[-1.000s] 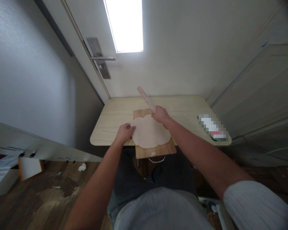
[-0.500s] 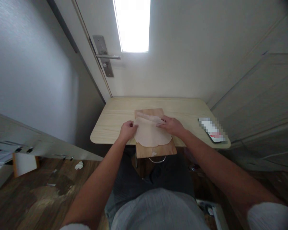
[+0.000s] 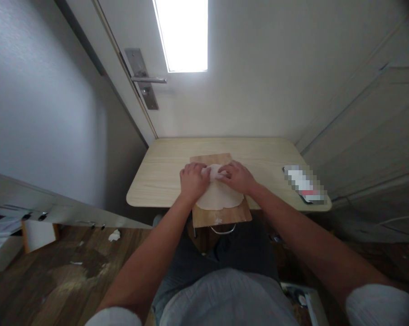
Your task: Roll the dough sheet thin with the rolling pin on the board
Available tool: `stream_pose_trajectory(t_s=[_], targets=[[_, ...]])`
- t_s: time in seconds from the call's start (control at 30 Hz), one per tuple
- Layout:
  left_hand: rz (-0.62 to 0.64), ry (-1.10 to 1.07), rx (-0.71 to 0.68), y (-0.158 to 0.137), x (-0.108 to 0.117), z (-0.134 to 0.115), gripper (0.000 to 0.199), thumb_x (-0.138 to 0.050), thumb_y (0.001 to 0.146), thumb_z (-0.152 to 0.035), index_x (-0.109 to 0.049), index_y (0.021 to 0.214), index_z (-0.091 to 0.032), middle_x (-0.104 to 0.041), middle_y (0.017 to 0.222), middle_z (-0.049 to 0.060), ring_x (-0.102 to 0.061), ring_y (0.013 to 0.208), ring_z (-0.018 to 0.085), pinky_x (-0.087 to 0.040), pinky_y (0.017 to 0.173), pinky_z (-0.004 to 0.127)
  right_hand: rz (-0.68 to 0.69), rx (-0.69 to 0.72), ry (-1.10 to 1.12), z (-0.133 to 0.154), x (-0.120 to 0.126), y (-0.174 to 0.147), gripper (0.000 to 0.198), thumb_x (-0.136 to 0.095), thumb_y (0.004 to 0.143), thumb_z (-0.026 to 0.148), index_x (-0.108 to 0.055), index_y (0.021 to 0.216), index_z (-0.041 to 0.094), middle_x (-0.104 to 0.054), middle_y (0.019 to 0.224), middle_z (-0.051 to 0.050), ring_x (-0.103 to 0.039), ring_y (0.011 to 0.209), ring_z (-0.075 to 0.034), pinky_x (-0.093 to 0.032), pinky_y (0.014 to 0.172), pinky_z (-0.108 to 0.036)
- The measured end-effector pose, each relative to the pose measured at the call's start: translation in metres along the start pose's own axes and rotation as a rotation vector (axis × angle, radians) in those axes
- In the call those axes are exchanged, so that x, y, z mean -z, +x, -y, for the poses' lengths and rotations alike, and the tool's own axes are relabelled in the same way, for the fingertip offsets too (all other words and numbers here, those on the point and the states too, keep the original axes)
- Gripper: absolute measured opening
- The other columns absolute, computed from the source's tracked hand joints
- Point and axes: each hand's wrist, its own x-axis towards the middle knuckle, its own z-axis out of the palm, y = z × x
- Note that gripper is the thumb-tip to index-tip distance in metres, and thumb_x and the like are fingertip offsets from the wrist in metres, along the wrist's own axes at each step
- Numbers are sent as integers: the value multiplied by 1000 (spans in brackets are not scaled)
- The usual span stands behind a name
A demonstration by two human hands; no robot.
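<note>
A thin, pale sheet of dough [image 3: 219, 196] lies on a wooden cutting board [image 3: 231, 217], its far edge folded over toward me. My left hand [image 3: 194, 181] is closed at the far left of the sheet, thumb against the folded edge and fingers curled over it. On the far right, my right hand [image 3: 240, 178] pinches the same fold between thumb and fingers. Both hands hide parts of the dough's sides. The sheet's near edge is wavy and stops short of the board's near end.
The board rests on a light wooden table [image 3: 163, 158] and juts past its near edge. A phone [image 3: 304, 184], partly blurred out, lies on the table's right. Behind stands a door with a metal handle [image 3: 150, 80]. Crumpled tissue [image 3: 115, 235] lies on the floor.
The left hand has moved right and inward over the sheet, fingers now curled on the far edge. The right hand stays near its place. The far fold looks shorter between the hands.
</note>
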Motion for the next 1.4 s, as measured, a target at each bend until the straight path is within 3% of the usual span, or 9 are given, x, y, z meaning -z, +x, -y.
stream_pose_trajectory(t_s=[0.13, 0.23, 0.47, 0.63, 0.93, 1.4], targets=[[47, 156, -41, -3, -11, -13, 40, -36, 101, -42, -59, 129, -25, -61, 137, 9, -50, 127, 29, -32, 110, 51, -154, -333, -66, 0, -12, 7, 39, -37, 102, 44, -68, 113, 22, -63, 113, -12, -54, 107, -26, -40, 86, -36], [47, 217, -46, -1, -16, -13, 44, -29, 102, -42, -54, 135, -26, -55, 144, 9, -44, 133, 30, -29, 111, 57, -204, -439, -86, -1, -20, 12, 39, -38, 101, 44, -66, 117, 22, -63, 119, -12, -53, 108, -28, -39, 83, -37], [105, 265, -37, 16, -19, -12, 47, -23, 103, -42, -55, 132, -27, -56, 142, 9, -46, 130, 30, -35, 107, 55, -268, -424, -101, -6, -27, 28, 41, -36, 101, 47, -67, 110, 21, -66, 112, -12, -54, 103, -27, -36, 84, -37], [109, 207, -36, 31, -24, -9, 45, -25, 102, -42, -54, 132, -27, -54, 142, 11, -43, 131, 32, -30, 109, 58, -244, -398, -114, -9, -25, 41, 48, -31, 101, 52, -68, 109, 22, -65, 111, -12, -54, 102, -28, -36, 84, -38], [129, 135, -29, 52, -29, -2, 40, -35, 99, -47, -59, 123, -26, -60, 132, 14, -46, 126, 35, -26, 109, 60, -143, -318, -84, -13, -20, 51, 45, -30, 102, 43, -65, 121, 23, -63, 125, -12, -54, 109, -29, -37, 90, -39], [114, 216, -48, 71, -35, 5, 45, -31, 99, -44, -66, 114, -19, -64, 120, 19, -51, 118, 36, -35, 99, 55, -116, -327, -119, -11, -16, 64, 44, -34, 100, 44, -68, 116, 22, -64, 118, -13, -54, 108, -30, -39, 87, -41]])
